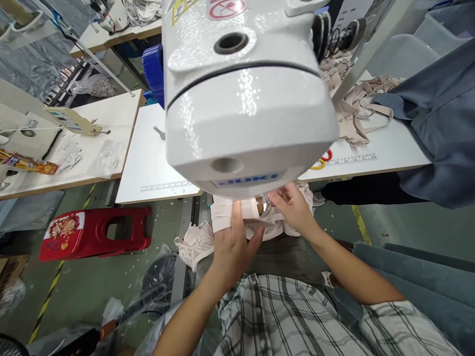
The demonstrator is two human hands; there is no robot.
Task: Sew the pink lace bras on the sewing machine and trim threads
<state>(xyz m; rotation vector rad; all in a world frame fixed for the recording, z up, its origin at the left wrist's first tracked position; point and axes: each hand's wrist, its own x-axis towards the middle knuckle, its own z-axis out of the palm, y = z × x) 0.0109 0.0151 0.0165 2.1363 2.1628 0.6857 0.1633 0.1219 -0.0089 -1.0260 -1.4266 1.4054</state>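
1. Left hand (233,242): fingers flat, pressing pale lace fabric (260,222) at the worktop's (156,163) near edge, under the sewing machine head (245,99).
2. Right hand (293,205): fingers pinching the same fabric, just beside.

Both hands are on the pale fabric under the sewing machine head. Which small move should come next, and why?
Probably slide the pale lace fabric a little further under the white sewing machine head. The left hand lies flat on it and the right hand pinches its edge close to the machine; the needle itself is hidden.
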